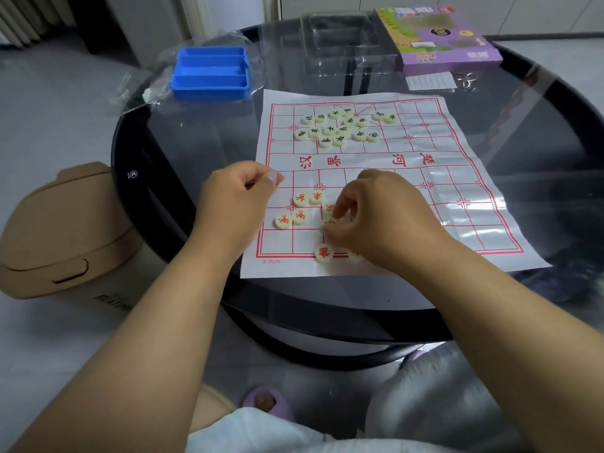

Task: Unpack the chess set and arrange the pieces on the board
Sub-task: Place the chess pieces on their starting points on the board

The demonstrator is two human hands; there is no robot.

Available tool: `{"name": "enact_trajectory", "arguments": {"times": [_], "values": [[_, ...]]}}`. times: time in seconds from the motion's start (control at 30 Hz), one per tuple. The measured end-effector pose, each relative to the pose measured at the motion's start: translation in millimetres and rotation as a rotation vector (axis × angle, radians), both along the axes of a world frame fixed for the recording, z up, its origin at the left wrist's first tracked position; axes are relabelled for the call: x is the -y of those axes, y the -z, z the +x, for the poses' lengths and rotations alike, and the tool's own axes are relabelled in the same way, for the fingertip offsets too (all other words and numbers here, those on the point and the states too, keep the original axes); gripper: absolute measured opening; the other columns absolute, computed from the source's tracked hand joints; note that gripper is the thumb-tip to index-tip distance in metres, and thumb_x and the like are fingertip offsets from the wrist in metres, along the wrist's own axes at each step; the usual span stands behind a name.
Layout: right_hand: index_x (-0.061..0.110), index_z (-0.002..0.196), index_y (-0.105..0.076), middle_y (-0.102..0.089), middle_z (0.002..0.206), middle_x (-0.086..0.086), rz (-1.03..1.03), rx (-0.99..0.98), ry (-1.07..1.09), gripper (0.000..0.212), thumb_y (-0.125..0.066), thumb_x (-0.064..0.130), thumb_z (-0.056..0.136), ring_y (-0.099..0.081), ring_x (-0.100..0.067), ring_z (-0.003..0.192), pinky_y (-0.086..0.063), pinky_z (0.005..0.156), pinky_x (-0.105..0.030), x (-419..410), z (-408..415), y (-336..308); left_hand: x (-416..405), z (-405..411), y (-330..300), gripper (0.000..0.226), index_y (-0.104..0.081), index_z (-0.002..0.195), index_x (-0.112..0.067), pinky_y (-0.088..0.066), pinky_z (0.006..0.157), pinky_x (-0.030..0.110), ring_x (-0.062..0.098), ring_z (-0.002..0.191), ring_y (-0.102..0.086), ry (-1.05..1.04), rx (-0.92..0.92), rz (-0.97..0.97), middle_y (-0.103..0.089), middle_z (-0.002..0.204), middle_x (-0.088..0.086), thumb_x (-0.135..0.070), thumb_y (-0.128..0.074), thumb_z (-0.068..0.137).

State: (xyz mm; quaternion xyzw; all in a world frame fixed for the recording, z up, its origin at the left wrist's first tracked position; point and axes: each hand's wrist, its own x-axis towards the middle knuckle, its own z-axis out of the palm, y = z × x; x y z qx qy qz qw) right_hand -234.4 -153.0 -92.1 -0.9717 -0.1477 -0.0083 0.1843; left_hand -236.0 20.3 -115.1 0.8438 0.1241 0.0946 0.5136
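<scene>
I have the right hand (366,217) pinching a red piece (328,220) near the board's (408,204) near-left corner, left hand (238,191) curled on its edge; set pieces squarely on line crossings.

Soft, even indoor light fills the room, rather dim and cool — shadows under the hands are faint. The dark glass table (539,103) throws pale glare along its far side, and the plastic sheet board (457,204) shines in streaks at its right. Edges bow outward from the wide lens, and fine detail looks smeared.
</scene>
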Motion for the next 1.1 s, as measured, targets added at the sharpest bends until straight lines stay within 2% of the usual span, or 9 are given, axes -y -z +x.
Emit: {"name": "enact_trajectory", "arguments": {"times": [0.13, 0.27, 0.43, 0.5, 0.6, 0.7, 0.8, 0.93, 1.1], "values": [[0.025, 0.091, -0.071, -0.054, 0.088, 0.008, 0.113, -0.027, -0.161, 0.022, -0.071, 0.041, 0.075, -0.051, -0.009, 0.084, -0.038, 0.067, -0.022, -10.4, -11.4, -8.0, -0.6, -0.1, -0.5, 0.015, -0.069, 0.091, -0.025, -0.059, 0.060, 0.026, 0.003, 0.069, -0.069, 0.006, 0.012, 0.007, -0.069, 0.090, -0.018, -0.032, -0.056, 0.096], [0.027, 0.092, -0.072, -0.055, 0.087, 0.007, 0.054, -0.009, -0.292, 0.020, -0.069, 0.038, 0.076, -0.050, -0.010, 0.083, -0.036, 0.065, -0.022, -20.7, -16.6, -1.9, 0.5, -0.5, -0.4, 0.017, -0.070, 0.092, -0.023, -0.061, 0.068, 0.037, 0.006, 0.072, -0.070, 0.003, 0.017, -0.008, -0.069, 0.090, -0.019, -0.030, -0.055, 0.096], [0.029, 0.099, -0.070, -0.056, 0.093, 0.008, -0.013, -0.029, -0.328, 0.025, -0.069, 0.041, 0.077, -0.049, -0.009, 0.087, -0.037, 0.070, -0.022, -20.3, -17.3, -1.9, -0.3, -1.5, -1.6, 0.016, -0.069, 0.092, -0.024, -0.061, 0.067, 0.035, 0.002, 0.072, -0.069, 0.011, 0.018, -0.016, -0.068, 0.091, -0.021, -0.030, -0.055, 0.096], [0.029, 0.105, -0.069, -0.055, 0.094, 0.009, 0.028, -0.042, -0.283, 0.030, -0.070, 0.042, 0.077, -0.050, -0.007, 0.084, -0.039, 0.069, -0.020, -11.9, -12.7, -10.9, -0.6, -1.3, -1.8, 0.017, -0.069, 0.090, -0.024, -0.061, 0.067, 0.034, 0.002, 0.072, -0.069, 0.011, 0.020, -0.011, -0.068, 0.090, -0.021, -0.030, -0.055, 0.096], [0.029, 0.107, -0.068, -0.051, 0.092, 0.012, 0.133, -0.025, -0.086, 0.027, -0.068, 0.037, 0.081, -0.047, -0.003, 0.073, -0.036, 0.060, -0.013, 9.6, 6.1, -27.3, -1.1, -0.8, -1.4, 0.016, -0.069, 0.090, -0.025, -0.061, 0.063, 0.032, 0.001, 0.072, -0.069, 0.016, 0.008, -0.012, -0.068, 0.091, -0.020, -0.031, -0.055, 0.096], [0.027, 0.108, -0.069, -0.054, 0.095, 0.008, 0.090, -0.062, -0.003, 0.027, -0.069, 0.033, 0.082, -0.046, -0.005, 0.070, -0.037, 0.057, -0.014, 22.3, 19.9, -30.2, -1.1, -0.1, -0.9, 0.016, -0.068, 0.088, -0.027, -0.061, 0.062, 0.030, 0.000, 0.072, -0.069, 0.016, 0.001, -0.014, -0.068, 0.090, -0.020, -0.031, -0.055, 0.096], [0.028, 0.110, -0.069, -0.055, 0.098, 0.007, 0.017, -0.107, -0.027, 0.030, -0.070, 0.035, 0.081, -0.051, -0.011, 0.080, -0.045, 0.064, -0.019, 16.9, 19.5, -22.3, -1.1, 0.4, -1.2, 0.015, -0.067, 0.087, -0.028, -0.061, 0.062, 0.031, 0.001, 0.071, -0.069, 0.017, 0.000, -0.007, -0.068, 0.090, -0.021, -0.032, -0.056, 0.095], [0.030, 0.111, -0.069, -0.058, 0.110, 0.005, -0.035, -0.103, 0.002, 0.035, -0.070, 0.045, 0.079, -0.054, -0.016, 0.091, -0.054, 0.082, -0.032, 2.4, 19.6, -13.2, -0.9, 0.3, -1.8, 0.015, -0.068, 0.091, -0.027, -0.060, 0.063, 0.029, 0.005, 0.071, -0.069, 0.009, -0.002, 0.002, -0.068, 0.092, -0.020, -0.032, -0.055, 0.096], [0.028, 0.108, -0.070, -0.059, 0.106, 0.003, -0.080, -0.082, -0.037, 0.030, -0.069, 0.040, 0.081, -0.055, -0.016, 0.090, -0.054, 0.085, -0.033, -4.6, 21.5, -10.0, 0.3, 0.1, -2.2, 0.015, -0.068, 0.094, -0.025, -0.059, 0.063, 0.027, 0.007, 0.072, -0.069, 0.008, -0.008, 0.013, -0.068, 0.094, -0.019, -0.032, -0.055, 0.095]]}}
